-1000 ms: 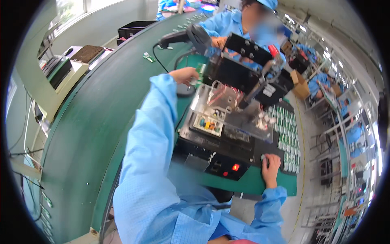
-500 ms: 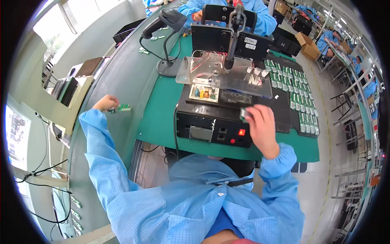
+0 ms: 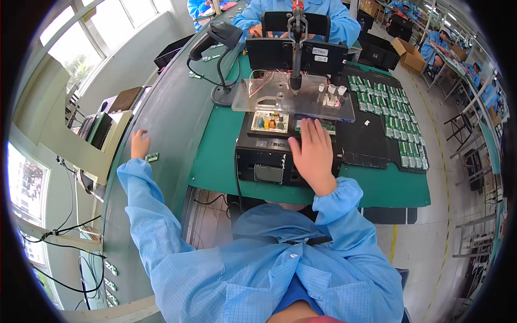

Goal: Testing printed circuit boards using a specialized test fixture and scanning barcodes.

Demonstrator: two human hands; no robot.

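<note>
My left hand (image 3: 140, 144) reaches out over the dark conveyor belt (image 3: 161, 113), fingers apart, just beside a small green circuit board (image 3: 152, 157) lying on the belt. My right hand (image 3: 311, 152) lies flat, fingers spread, on top of the black test fixture (image 3: 280, 156), its fingertips at a green board (image 3: 315, 127) seated under the clear acrylic plate (image 3: 293, 99). A second board with yellow and blue parts (image 3: 270, 121) sits in the fixture to the left. Neither hand holds anything.
A black tray of several small green boards (image 3: 396, 113) lies to the right on the green mat (image 3: 215, 156). A barcode scanner on a stand (image 3: 218, 35) stands at the back left. Another person in a blue coat (image 3: 293, 11) works opposite. A beige box (image 3: 81, 134) sits to the left of the belt.
My left hand has let go of the small green board on the belt and now hovers beside it. My right hand moved from the fixture's right side to lie flat on its top.
</note>
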